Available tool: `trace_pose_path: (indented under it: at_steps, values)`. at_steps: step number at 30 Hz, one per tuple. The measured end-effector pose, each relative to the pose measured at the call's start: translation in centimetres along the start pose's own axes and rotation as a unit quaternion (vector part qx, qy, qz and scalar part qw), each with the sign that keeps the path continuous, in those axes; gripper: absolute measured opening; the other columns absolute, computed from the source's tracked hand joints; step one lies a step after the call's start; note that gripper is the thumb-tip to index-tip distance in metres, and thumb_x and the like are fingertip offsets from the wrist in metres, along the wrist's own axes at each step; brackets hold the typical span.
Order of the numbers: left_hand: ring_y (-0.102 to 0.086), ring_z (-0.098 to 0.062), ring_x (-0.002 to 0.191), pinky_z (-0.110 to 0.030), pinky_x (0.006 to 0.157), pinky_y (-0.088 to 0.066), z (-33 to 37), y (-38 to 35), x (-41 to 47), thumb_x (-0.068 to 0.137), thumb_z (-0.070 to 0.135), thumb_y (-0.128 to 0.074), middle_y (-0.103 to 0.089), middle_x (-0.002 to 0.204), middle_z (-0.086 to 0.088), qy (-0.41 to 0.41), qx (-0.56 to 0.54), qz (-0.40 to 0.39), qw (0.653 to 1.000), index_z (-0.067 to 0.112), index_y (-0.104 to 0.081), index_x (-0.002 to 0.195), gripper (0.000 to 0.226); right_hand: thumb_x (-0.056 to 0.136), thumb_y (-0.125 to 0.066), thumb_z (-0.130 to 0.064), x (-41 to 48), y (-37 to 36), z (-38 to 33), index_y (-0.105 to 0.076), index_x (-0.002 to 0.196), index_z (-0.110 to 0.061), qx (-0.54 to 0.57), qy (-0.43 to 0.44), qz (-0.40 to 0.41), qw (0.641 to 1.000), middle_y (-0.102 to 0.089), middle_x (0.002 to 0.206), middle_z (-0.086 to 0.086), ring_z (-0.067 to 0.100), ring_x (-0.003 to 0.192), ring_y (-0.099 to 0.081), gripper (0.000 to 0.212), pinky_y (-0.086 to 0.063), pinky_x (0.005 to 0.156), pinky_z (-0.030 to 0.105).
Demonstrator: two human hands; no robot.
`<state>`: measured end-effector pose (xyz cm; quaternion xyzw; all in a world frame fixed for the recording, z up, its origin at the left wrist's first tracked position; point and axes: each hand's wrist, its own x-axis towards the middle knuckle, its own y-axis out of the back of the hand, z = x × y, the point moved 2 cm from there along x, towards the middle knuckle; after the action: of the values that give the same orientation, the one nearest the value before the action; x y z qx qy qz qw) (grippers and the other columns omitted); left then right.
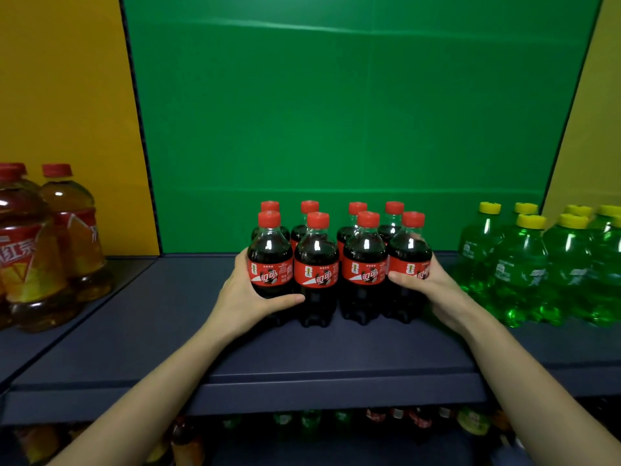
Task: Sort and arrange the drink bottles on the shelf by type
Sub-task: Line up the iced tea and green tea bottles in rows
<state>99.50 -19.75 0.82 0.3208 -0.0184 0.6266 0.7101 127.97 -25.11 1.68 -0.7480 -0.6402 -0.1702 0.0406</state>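
Cupping my left hand and right hand against the outer sides of eight cola bottles standing mid-shelf, between tea bottles and green soda bottles

Eight colas with red caps and red labels stand upright in two rows of four at the middle of my shelf. Green sodas cluster at its right end, amber teas left.

Both hands forward, grips curled
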Motion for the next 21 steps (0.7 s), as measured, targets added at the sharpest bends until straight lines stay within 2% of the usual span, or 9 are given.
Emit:
trace_pose_path:
  at_steps: [7,11,13,15,18,21]
  values:
    - [-0.05,-0.009,0.11,-0.026,0.093,-0.039,-0.1,-0.1,0.1,0.055,0.039,-0.085,-0.049,0.119,0.013,-0.009,-0.001,-0.009,1.0,0.025,-0.027,0.137,0.101,0.041,-0.084,-0.037,0.1,-0.3,0.3,-0.031,0.14,-0.023,-0.001,0.005,-0.005,1.0,-0.059,0.122,-0.006,0.002,0.102,-0.061,0.114,-0.049,0.077,0.017]
    - [-0.048,-0.009,0.116,-0.027,0.098,-0.038,-0.2,0.3,-0.1,0.06,0.04,-0.082,-0.048,0.133,0.006,-0.006,0.002,-0.024,1.0,0.023,-0.027,0.139,0.098,0.049,-0.086,-0.035,-0.5,-0.3,-0.1,-0.034,0.137,-0.023,-0.027,-0.016,-0.004,0.999,-0.057,0.123,-0.004,0.004,0.103,-0.059,0.103,-0.046,0.078,0.018]
    - [-0.044,-0.009,0.122,-0.028,0.102,-0.036,-0.1,1.0,-0.8,0.062,0.047,-0.077,-0.043,0.141,0.003,-0.017,0.026,-0.009,0.999,0.02,-0.027,0.141,0.097,0.06,-0.084,-0.033,-1.3,-0.3,-0.7,-0.036,0.135,-0.025,-0.064,-0.025,0.005,0.998,-0.055,0.125,-0.005,0.002,0.105,-0.055,0.09,-0.043,0.081,0.018]
    - [-0.042,-0.013,0.126,-0.033,0.104,-0.037,0.3,2.0,-2.0,0.066,0.055,-0.069,-0.042,0.142,0.001,-0.052,0.079,0.041,0.995,0.016,-0.031,0.14,0.092,0.067,-0.072,-0.038,-2.4,-0.2,-1.3,-0.037,0.134,-0.028,-0.116,-0.02,0.025,0.993,-0.052,0.124,-0.011,0.0,0.106,-0.052,0.076,-0.04,0.086,0.018]
    - [-0.051,-0.015,0.112,-0.034,0.086,-0.047,1.6,3.1,-4.0,0.083,0.051,-0.059,-0.055,0.122,-0.001,-0.176,0.209,0.123,0.954,0.013,-0.047,0.126,0.058,0.077,-0.063,-0.045,-4.4,0.4,-1.8,-0.042,0.134,-0.022,-0.224,0.012,0.089,0.97,-0.051,0.128,-0.009,0.007,0.116,-0.049,0.065,-0.037,0.096,0.024]
    - [-0.061,-0.018,0.088,-0.033,0.061,-0.053,3.1,3.1,-4.8,0.088,0.039,-0.042,-0.064,0.095,0.0,-0.264,0.292,0.108,0.913,0.015,-0.058,0.106,0.034,0.086,-0.06,-0.037,-6.8,1.3,-2.6,-0.051,0.126,-0.018,-0.344,0.038,0.153,0.926,-0.053,0.126,-0.004,0.013,0.114,-0.053,0.046,-0.043,0.095,0.032]
